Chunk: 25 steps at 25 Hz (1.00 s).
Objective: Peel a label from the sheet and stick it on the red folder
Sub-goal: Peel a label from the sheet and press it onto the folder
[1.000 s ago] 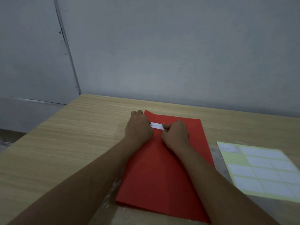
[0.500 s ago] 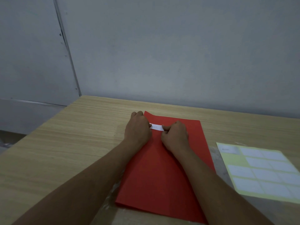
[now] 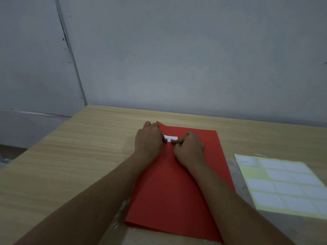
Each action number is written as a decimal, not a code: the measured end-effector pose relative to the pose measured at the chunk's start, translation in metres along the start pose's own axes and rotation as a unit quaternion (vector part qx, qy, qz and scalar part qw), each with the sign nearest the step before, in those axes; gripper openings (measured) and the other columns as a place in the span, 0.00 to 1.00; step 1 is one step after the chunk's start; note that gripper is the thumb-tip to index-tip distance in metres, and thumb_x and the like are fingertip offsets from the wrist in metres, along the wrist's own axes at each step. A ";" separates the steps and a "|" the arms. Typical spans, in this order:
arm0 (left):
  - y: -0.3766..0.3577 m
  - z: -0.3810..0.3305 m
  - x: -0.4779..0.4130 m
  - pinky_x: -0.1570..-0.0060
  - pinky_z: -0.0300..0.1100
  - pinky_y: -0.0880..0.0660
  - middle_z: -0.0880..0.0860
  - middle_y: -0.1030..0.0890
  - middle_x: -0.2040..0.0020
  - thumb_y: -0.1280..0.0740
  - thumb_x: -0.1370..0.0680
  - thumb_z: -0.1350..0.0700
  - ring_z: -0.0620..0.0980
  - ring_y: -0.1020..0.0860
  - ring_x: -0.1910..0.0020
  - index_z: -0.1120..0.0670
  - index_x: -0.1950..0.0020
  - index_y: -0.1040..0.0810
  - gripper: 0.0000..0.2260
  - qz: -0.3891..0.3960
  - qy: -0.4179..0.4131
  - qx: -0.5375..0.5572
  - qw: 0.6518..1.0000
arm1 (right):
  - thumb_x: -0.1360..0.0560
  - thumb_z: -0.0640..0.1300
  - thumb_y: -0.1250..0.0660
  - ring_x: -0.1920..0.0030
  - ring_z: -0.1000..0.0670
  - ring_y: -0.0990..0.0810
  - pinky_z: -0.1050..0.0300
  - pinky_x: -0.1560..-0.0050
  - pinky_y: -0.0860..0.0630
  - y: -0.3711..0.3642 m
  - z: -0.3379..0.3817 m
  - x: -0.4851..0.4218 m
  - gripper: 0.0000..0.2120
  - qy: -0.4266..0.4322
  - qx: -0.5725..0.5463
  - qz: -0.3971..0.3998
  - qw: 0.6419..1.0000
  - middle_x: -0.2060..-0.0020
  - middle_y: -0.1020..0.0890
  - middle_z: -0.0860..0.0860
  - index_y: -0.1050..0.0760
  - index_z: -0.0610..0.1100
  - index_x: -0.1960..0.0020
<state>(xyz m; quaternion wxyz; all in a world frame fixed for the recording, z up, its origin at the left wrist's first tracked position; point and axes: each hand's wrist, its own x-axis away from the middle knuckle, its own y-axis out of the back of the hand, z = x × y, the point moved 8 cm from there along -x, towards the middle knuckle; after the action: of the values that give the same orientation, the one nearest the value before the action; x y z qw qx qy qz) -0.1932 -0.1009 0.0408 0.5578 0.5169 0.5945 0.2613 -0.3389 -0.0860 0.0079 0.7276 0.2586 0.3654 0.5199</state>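
A red folder (image 3: 177,191) lies flat on the wooden table, long side running away from me. Near its far end is a small white label (image 3: 172,138). My left hand (image 3: 148,139) rests curled on the folder's far left corner and covers the label's left end. My right hand (image 3: 190,147) is curled into a loose fist, with a fingertip pressing on the label's lower right edge. The label sheet (image 3: 283,183), pale yellow backing with several white labels, lies to the right of the folder, apart from both hands.
The wooden table (image 3: 79,156) ends at a grey wall (image 3: 177,68) just beyond the folder. Its left edge runs diagonally, with a drop to the floor past it. Some clear plastic film (image 3: 122,209) shows under the folder's near left side.
My right fingertip has slid left along the label, so less white shows between the hands. The left hand and the folder have stayed put.
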 end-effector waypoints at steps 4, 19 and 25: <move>0.003 0.009 -0.001 0.58 0.48 0.31 0.52 0.20 0.53 0.35 0.22 0.54 0.54 0.27 0.45 0.54 0.51 0.14 0.10 -0.030 0.050 -0.022 0.998 | 0.28 0.38 0.37 0.50 0.45 0.21 0.48 0.49 0.25 0.008 -0.007 -0.003 0.14 -0.038 -0.055 -0.037 0.997 0.53 0.17 0.44 0.13 0.42 0.50; -0.006 0.007 -0.001 0.50 0.49 0.29 0.52 0.22 0.48 0.40 0.24 0.52 0.55 0.27 0.43 0.49 0.45 0.14 0.15 0.000 0.050 -0.010 0.999 | 0.27 0.41 0.39 0.40 0.43 0.27 0.45 0.38 0.28 0.004 0.002 0.002 0.19 0.006 0.020 -0.024 0.999 0.45 0.23 0.45 0.17 0.46 0.40; -0.016 0.001 -0.004 0.50 0.49 0.29 0.53 0.26 0.48 0.42 0.25 0.50 0.54 0.31 0.42 0.51 0.49 0.14 0.17 0.017 -0.007 -0.006 1.000 | 0.25 0.51 0.44 0.42 0.45 0.33 0.48 0.45 0.36 -0.012 0.008 0.003 0.23 0.070 0.132 0.027 0.988 0.45 0.28 0.49 0.23 0.58 0.32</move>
<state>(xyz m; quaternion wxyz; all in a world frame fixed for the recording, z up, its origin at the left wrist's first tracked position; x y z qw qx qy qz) -0.1978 -0.1095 0.0280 0.5608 0.5252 0.5799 0.2709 -0.3251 -0.0866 0.0028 0.6451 0.3253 0.4736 0.5037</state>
